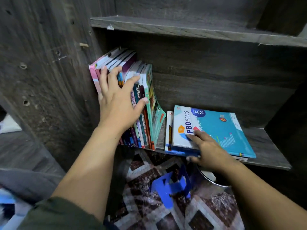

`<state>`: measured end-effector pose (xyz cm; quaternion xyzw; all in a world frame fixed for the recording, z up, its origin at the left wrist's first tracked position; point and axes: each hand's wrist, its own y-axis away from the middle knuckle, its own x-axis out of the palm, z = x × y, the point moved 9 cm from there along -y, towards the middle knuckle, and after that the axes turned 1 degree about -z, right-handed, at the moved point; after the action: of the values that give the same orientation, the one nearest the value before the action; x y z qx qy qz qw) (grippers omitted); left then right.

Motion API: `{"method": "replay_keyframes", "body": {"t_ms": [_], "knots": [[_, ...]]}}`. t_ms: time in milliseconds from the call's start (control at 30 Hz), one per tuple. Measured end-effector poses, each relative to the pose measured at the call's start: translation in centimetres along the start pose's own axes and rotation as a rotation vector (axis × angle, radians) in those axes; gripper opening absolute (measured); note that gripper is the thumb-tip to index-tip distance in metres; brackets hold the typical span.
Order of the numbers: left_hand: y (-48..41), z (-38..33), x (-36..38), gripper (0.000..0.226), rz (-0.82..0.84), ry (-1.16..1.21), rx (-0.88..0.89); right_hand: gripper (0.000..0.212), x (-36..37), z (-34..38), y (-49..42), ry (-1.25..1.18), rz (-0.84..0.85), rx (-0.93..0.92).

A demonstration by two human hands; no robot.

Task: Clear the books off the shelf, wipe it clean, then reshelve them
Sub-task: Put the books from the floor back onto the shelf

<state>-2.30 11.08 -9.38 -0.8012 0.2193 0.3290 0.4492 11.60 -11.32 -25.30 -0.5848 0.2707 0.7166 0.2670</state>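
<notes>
Dark wood shelf (269,146). My left hand (116,103) splayed, bracing leaning upright books (149,130) under fingers; right hand (211,151) pinches flat stack (179,152): fingers atop PBD Plus workbook (221,128), thumb beneath. Slide stack out level, keep row braced.

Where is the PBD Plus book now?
Head view, right side: the PBD Plus book lies flat atop a stack, beside the upright books, pinched by the right hand.

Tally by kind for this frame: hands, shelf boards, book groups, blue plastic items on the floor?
Hands: 2 (left hand, right hand)
Shelf boards: 2 (upper board, lower board)
Book groups: 2 (leaning row, flat stack)
Blue plastic object: 1
Total: 7
</notes>
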Motion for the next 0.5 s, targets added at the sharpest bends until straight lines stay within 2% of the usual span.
{"method": "replay_keyframes", "body": {"t_ms": [33, 100, 233, 333, 400, 500], "knots": [[0.0, -0.1, 0.1, 0.058, -0.010, -0.013, 0.001, 0.091, 0.4, -0.9, 0.1, 0.029, 0.022, 0.016], [0.0, -0.1, 0.3, 0.053, -0.025, -0.038, -0.004, 0.092, 0.5, -1.8, -0.3, 0.052, 0.015, 0.038], [0.0, -0.2, 0.7, 0.048, -0.036, -0.059, -0.013, 0.069, -0.5, -1.8, -1.4, 0.148, -0.041, 0.038], [-0.1, -0.3, 0.8, 0.047, -0.035, -0.050, -0.028, 0.053, -2.0, -1.8, -1.5, 0.122, -0.061, 0.069], [-0.2, -0.3, 0.5, 0.049, -0.039, -0.040, -0.031, 0.048, -3.9, -1.9, -1.3, 0.112, -0.143, 0.117], [-0.5, -0.1, -0.9, 0.053, -0.101, 0.009, -0.016, 0.045, -7.6, -1.1, -0.7, 0.026, -0.403, 0.154]]}}
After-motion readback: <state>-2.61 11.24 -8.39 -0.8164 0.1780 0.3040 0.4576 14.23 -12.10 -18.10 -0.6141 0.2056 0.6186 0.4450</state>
